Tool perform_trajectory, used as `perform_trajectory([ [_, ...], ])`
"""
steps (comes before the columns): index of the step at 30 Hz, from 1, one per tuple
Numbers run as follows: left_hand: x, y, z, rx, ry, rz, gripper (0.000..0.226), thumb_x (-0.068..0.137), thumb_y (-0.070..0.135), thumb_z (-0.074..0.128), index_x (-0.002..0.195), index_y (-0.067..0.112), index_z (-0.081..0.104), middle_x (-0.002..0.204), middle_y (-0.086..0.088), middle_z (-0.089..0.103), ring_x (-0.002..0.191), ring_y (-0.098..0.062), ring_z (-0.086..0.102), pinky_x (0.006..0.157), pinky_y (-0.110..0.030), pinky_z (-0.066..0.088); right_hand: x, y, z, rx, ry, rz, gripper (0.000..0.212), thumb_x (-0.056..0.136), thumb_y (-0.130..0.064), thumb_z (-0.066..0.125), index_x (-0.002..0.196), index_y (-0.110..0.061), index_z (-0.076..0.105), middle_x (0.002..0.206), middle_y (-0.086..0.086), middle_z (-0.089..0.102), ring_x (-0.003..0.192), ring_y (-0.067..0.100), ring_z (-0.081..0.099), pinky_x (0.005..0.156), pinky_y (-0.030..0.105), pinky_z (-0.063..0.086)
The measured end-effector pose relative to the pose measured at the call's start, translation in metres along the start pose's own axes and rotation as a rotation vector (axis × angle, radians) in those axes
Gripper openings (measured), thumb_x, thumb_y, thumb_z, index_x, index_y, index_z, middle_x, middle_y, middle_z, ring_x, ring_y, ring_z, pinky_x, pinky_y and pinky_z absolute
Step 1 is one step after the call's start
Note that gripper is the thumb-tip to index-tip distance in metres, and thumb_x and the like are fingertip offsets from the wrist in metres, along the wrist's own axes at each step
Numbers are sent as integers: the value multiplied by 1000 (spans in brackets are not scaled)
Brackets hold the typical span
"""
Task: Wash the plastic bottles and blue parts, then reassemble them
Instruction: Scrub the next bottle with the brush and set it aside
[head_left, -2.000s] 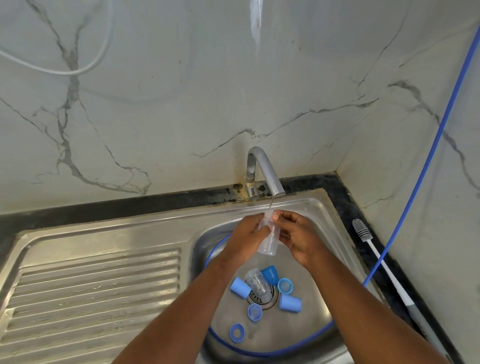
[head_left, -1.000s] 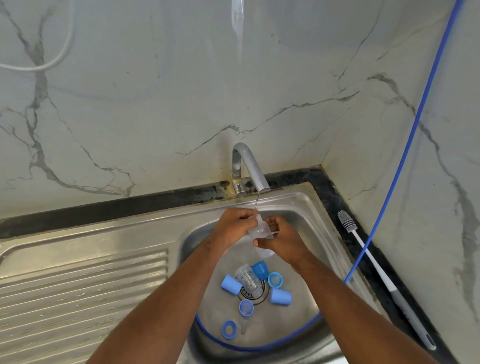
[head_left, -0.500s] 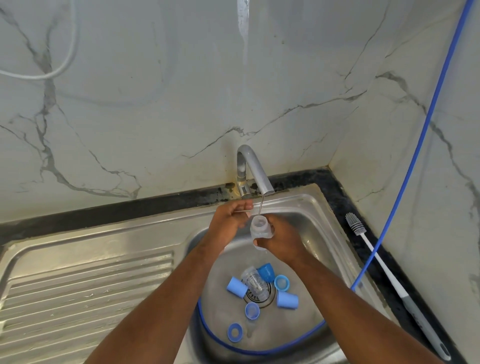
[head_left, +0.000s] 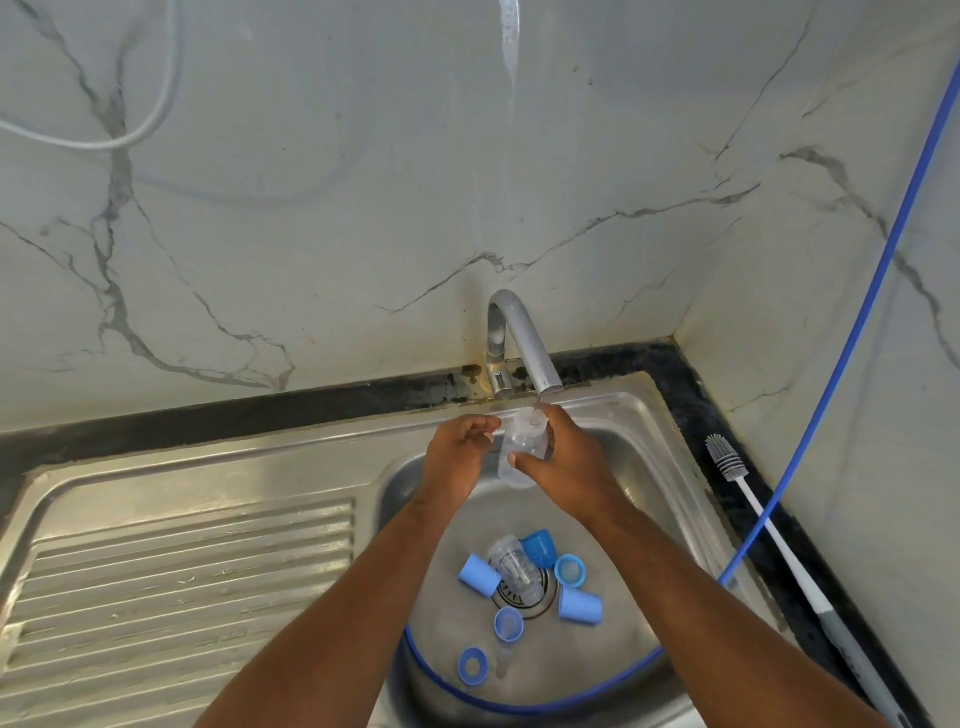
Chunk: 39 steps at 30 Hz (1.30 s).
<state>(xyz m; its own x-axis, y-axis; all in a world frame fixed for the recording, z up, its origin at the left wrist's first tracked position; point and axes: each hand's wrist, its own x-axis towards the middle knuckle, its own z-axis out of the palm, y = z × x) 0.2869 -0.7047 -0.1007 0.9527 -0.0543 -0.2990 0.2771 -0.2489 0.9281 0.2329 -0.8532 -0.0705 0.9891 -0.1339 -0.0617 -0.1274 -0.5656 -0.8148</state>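
A clear plastic bottle (head_left: 521, 448) stands upright under the tap (head_left: 525, 347), its mouth catching a thin stream of water. My right hand (head_left: 563, 467) grips the bottle's body from the right. My left hand (head_left: 457, 453) has its fingers curled at the bottle's neck rim. Down in the sink bowl (head_left: 670, 525) a second clear bottle (head_left: 511, 569) lies over the drain. Around it lie several blue parts: a light blue cap (head_left: 479, 571), a darker blue cup (head_left: 540, 548), another cap (head_left: 581, 607) and rings (head_left: 472, 666).
A blue hose (head_left: 810, 431) runs down the right wall and loops round the bowl's front. On the dark counter to the right lies a white bottle brush (head_left: 753, 504). The ribbed steel drainboard (head_left: 182, 571) stretches left. A white cable (head_left: 130, 135) hangs on the marble wall.
The bottle went from tilted between both hands to upright with its mouth under the stream. My right hand shifted round its body, and my left fingers moved to its neck.
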Motion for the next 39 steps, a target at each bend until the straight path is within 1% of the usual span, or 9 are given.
perform_trajectory([
  [4, 2, -3, -2, -39, 45, -33, 23, 97, 3, 58, 105, 19, 73, 107, 0, 73, 104, -21, 66, 100, -43, 52, -5, -5, 2, -39, 186, -120, 47, 83, -29, 80, 119, -32, 51, 102, -22, 60, 88, -4, 58, 75, 6, 41],
  [7, 0, -5, -5, -36, 48, -31, 23, 98, 7, 60, 100, 26, 71, 103, 9, 71, 104, -15, 65, 103, -46, 51, -12, 11, 16, -151, 27, -65, 48, 82, -29, 79, 122, -27, 52, 108, -9, 66, 98, 13, 66, 77, 20, 45],
  [11, 0, -8, -11, -48, 46, -19, 19, 98, 9, 62, 107, 21, 73, 109, 3, 71, 107, -17, 65, 105, -48, 50, -12, 17, 18, -89, 186, -68, 56, 81, -32, 78, 129, -31, 48, 113, -7, 65, 98, 12, 63, 82, 29, 52],
  [15, -5, -10, -13, -52, 39, -27, 19, 99, 14, 61, 115, 15, 72, 112, -5, 72, 108, -22, 66, 104, -50, 51, -11, 20, 20, -164, 16, -14, 51, 80, -30, 78, 124, -29, 52, 111, -5, 67, 102, 17, 66, 82, 28, 52],
  [19, -5, -9, -13, -52, 28, -17, 18, 100, 19, 60, 115, 19, 71, 114, -3, 71, 109, -22, 65, 105, -50, 50, -4, 11, 14, -72, 169, -69, 52, 82, -27, 78, 126, -29, 51, 114, -10, 65, 101, 9, 62, 84, 25, 49],
  [22, -7, -10, -13, -37, 57, -3, 14, 100, 23, 60, 106, 31, 69, 110, 4, 71, 106, -18, 66, 103, -49, 52, -5, 10, 19, -173, 8, -28, 50, 81, -28, 79, 123, -27, 52, 112, -7, 67, 104, 15, 65, 80, 23, 45],
  [25, -7, -10, -15, -55, 56, -2, 13, 100, 23, 61, 104, 32, 69, 108, 4, 72, 104, -18, 67, 102, -48, 53, -5, 6, 20, -129, 159, -58, 55, 81, -30, 78, 128, -28, 50, 114, -9, 64, 101, 10, 62, 83, 24, 49],
  [29, -9, -10, -18, -57, 40, -37, 16, 101, 17, 58, 111, 22, 69, 105, 0, 70, 106, -27, 66, 100, -45, 54, -8, 10, 24, -154, 28, -23, 58, 82, -26, 77, 133, -25, 50, 121, -2, 65, 109, 18, 64, 87, 25, 48],
  [39, -11, -8, -11, -141, -1, -97, 22, 103, 18, 56, 122, 14, 66, 116, -4, 68, 108, -20, 63, 94, -34, 52, -1, 5, 18, -54, 187, -68, 50, 80, -24, 79, 122, -28, 52, 111, -9, 63, 100, 9, 61, 85, 24, 50],
])
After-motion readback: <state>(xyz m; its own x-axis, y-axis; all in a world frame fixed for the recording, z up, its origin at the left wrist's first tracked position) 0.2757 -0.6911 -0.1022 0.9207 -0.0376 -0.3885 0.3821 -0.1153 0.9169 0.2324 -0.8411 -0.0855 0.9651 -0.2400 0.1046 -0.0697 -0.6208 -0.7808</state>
